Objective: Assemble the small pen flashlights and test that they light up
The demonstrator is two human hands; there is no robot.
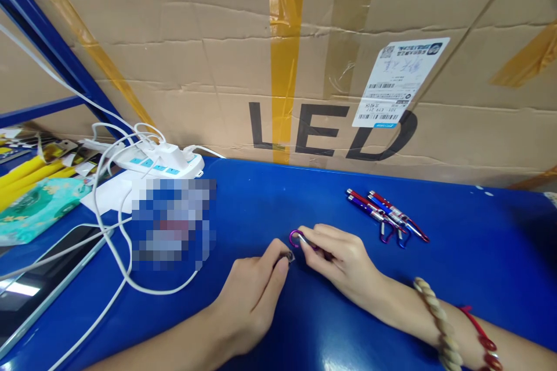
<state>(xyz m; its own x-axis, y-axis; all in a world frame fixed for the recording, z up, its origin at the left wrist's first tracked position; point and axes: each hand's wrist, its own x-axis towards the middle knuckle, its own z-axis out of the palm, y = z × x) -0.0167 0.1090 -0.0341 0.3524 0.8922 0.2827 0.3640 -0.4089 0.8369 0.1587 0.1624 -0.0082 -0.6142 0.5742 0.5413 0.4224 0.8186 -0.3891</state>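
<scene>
My left hand (256, 287) is closed in a pinch, with the grey, shiny end of a small piece (290, 256) showing at the fingertips. The rest of that piece is hidden, so its kind is unclear. Opposite it, my right hand (337, 252) grips a purple carabiner clip (295, 237), whose curved hook sticks out past the thumb and forefinger. The two hands are close together but apart, low over the blue table (243, 208). Beyond my right hand lie several red, blue and purple penlights (383, 211) with carabiner clips on their ends.
A big cardboard box (209, 58) marked LED rises behind the table. On the left are a white power strip (169, 165) with looping white cables, a phone (47, 278), a green packet (41, 208) and yellow packages (30, 174). A blurred-out patch (174, 223) sits beside them.
</scene>
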